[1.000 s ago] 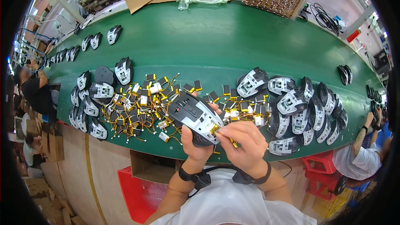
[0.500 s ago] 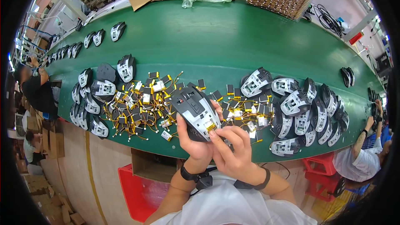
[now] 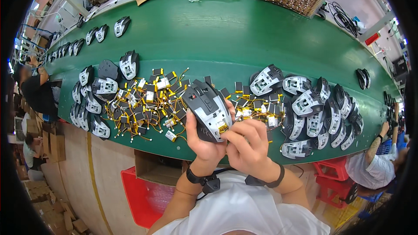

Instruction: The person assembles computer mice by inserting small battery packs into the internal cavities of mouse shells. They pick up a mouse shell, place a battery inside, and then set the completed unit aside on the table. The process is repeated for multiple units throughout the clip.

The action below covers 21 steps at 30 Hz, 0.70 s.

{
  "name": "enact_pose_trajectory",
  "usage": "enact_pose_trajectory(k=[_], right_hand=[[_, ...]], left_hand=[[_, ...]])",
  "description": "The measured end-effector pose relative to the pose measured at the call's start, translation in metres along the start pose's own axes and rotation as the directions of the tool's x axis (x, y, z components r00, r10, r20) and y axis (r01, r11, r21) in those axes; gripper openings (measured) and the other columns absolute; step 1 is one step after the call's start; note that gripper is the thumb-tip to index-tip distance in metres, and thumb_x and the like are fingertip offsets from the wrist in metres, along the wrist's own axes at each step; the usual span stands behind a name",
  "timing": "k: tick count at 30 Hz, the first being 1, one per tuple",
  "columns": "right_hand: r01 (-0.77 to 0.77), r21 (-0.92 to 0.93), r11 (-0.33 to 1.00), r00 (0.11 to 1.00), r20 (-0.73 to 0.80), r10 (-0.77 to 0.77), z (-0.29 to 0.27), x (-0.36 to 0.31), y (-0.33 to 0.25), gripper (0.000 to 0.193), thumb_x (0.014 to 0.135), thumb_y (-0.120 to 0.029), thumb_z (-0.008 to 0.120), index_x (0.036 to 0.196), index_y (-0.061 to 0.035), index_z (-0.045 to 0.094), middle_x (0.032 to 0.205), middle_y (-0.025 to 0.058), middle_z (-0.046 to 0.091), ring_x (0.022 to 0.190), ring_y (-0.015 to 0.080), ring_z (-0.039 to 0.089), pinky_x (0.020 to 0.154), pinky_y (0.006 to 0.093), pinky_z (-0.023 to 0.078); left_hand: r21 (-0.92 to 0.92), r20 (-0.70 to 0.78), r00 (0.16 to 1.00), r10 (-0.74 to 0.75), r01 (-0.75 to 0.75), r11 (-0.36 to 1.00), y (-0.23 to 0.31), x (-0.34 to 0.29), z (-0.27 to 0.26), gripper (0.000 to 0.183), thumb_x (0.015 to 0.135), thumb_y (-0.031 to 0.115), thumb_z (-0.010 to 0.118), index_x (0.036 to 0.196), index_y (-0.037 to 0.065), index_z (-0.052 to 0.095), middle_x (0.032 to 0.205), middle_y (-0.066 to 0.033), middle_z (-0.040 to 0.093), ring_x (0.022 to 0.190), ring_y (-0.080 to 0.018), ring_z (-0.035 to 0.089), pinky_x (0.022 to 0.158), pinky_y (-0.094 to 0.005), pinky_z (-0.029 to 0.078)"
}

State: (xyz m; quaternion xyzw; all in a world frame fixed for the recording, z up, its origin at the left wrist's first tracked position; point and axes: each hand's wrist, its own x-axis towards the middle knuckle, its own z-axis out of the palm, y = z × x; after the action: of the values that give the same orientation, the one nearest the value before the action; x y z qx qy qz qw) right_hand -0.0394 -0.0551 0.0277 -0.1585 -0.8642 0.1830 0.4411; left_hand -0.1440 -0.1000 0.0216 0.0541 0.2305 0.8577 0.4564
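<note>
Holding one mouse shell (image 3: 204,106) in the left hand (image 3: 202,146), curled around its sides, over the green bench (image 3: 209,35). Touching the yellow-ended battery (image 3: 223,127) at its lower end with the right hand (image 3: 249,146), bunched; cannot tell whether pinching. Judge partway: apparently placed, seating unverified. Count roughly ten shells at left (image 3: 104,86), fourteen shells at right (image 3: 307,103), completion unclear; dozens of overlapping loose batteries (image 3: 150,96).

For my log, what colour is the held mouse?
The mouse is black and silvery grey, best seen in the head view.
</note>
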Motion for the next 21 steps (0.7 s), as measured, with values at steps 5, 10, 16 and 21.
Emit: enact_pose_trajectory(k=[5,10,16,21], right_hand=[[-0.038,0.111,0.993,0.997,-0.062,0.045,0.002,-0.005,-0.005,0.041,0.066,0.004,0.066,0.105,-0.0074,0.07,0.104,0.0064,0.063,0.092,0.0256,0.057,0.077,0.0351,0.048],[-0.009,0.026,1.0,0.999,-0.053,0.011,0.002,-0.003,-0.008,0.047,0.063,0.004,0.065,0.108,-0.0091,0.072,0.106,0.0073,0.06,0.094,0.0266,0.057,0.078,0.0351,0.049],[-0.06,-0.04,0.997,0.998,-0.024,0.059,0.002,-0.007,-0.007,0.046,0.059,0.003,0.065,0.103,-0.009,0.073,0.102,0.0086,0.057,0.094,0.0289,0.056,0.079,0.0393,0.049],[-0.306,0.324,0.895,0.948,0.189,0.256,-0.013,0.004,0.005,0.034,0.07,0.005,0.064,0.102,-0.0054,0.07,0.105,0.0124,0.058,0.093,0.0276,0.059,0.079,0.0374,0.05]], left_hand=[[-0.017,0.014,1.0,-0.012,0.013,1.0,0.005,0.004,0.005,0.071,0.098,0.06,0.028,0.138,0.004,0.044,0.107,-0.0165,0.061,0.091,-0.0258,0.06,0.077,-0.0346,0.05],[-0.027,-0.004,1.0,-0.027,0.027,0.999,0.005,0.001,0.006,0.07,0.098,0.059,0.029,0.137,0.003,0.045,0.108,-0.0171,0.06,0.092,-0.0261,0.058,0.075,-0.0348,0.05],[0.0,0.037,0.999,0.0,0.0,1.0,0.0,0.0,0.0,0.067,0.099,0.056,0.028,0.137,0.003,0.043,0.107,-0.0171,0.059,0.091,-0.0262,0.057,0.076,-0.0355,0.05],[-0.055,0.016,0.999,-0.033,0.034,0.998,-0.001,0.0,-0.007,0.066,0.099,0.054,0.028,0.136,0.001,0.044,0.106,-0.018,0.06,0.093,-0.0283,0.058,0.08,-0.038,0.05]])
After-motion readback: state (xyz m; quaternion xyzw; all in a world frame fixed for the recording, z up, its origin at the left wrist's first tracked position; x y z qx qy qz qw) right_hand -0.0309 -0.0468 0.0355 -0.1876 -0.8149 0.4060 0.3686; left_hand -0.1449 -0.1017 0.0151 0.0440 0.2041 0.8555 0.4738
